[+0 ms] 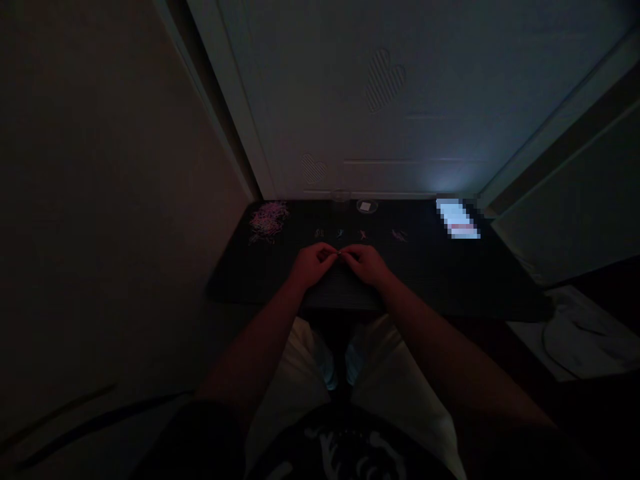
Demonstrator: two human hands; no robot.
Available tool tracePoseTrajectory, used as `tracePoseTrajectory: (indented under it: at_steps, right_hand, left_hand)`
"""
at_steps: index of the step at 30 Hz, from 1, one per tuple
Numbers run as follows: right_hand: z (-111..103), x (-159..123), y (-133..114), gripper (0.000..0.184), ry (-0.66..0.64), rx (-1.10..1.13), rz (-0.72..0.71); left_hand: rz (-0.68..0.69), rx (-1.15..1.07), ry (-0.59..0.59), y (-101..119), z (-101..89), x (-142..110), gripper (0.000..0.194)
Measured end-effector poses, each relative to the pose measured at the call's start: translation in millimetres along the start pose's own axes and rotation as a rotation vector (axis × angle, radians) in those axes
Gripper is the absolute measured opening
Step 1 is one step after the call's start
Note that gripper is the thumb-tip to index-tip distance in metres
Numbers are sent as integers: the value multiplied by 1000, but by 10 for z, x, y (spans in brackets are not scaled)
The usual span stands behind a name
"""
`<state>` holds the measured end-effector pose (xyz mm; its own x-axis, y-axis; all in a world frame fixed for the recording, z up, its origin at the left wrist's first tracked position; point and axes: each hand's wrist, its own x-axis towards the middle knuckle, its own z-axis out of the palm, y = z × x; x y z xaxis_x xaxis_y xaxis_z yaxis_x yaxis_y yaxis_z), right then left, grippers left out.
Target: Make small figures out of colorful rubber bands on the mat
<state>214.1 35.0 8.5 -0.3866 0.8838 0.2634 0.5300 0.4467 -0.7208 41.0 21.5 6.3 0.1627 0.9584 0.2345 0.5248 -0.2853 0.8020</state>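
Note:
Over the front middle of a dark table [430,280], my left hand [316,261] and my right hand [367,262] meet fingertip to fingertip. Both are closed in a pinch around something tiny at their meeting point, too small and dim to name. Just beyond the fingers lie small groups of thin pieces: a pale group [319,233], a blue group [341,233], a reddish group [363,235] and a pinkish group [399,235]. At the far left is a larger heap of thin pink and purple pieces [269,220].
A clear cup [341,199] stands at the table's back edge, beside a round clear dish or lid [367,207] with a white square on it. A bright, pixelated screen [457,219] is at the back right. Behind rises a pale panel [320,107] with heart shapes.

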Motion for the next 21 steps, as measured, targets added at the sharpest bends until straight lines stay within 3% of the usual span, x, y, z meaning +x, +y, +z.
tracePoseTrajectory:
  at_steps: [13,21]
  right_hand:
    - [36,-11,47,16,97,108,56]
    - [37,-10,58,26,71,123,20]
  left_hand:
    - [4,8,22,7,2,-10,16]
    - [37,74,-35,-7,1,-11,16]
